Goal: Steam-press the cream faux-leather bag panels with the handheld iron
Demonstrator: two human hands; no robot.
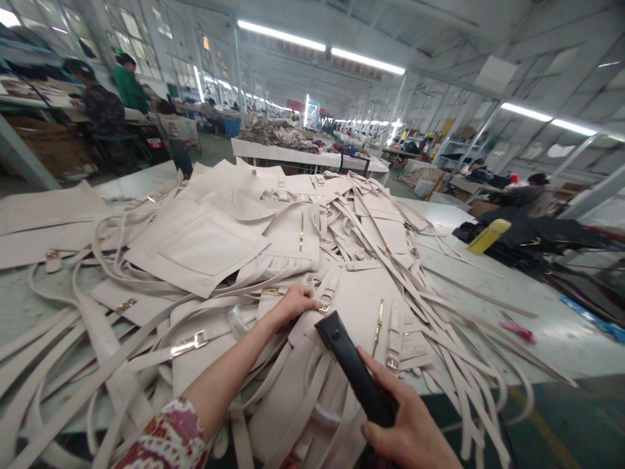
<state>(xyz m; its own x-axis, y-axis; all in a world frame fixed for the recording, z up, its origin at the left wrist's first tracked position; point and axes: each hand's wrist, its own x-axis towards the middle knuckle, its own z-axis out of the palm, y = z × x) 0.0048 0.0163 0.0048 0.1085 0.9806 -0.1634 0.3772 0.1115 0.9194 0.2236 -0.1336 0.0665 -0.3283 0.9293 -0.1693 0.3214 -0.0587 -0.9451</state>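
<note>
My left hand pinches a beige strap with a gold buckle on a beige leather-like bag panel. In my right hand is a long black handheld tool; its exact kind is unclear. The tool's blunt far end is close to the buckle, just right of my left fingertips, and I cannot tell whether it touches. A gold zipper and another buckled strap lie right of the tool. Part of the panel is hidden behind the tool and my right hand.
Beige panels and long straps heap across the table, some hanging over its front edge. To the right are pink-handled scissors, a yellow object and black material. People sit and stand at other tables behind.
</note>
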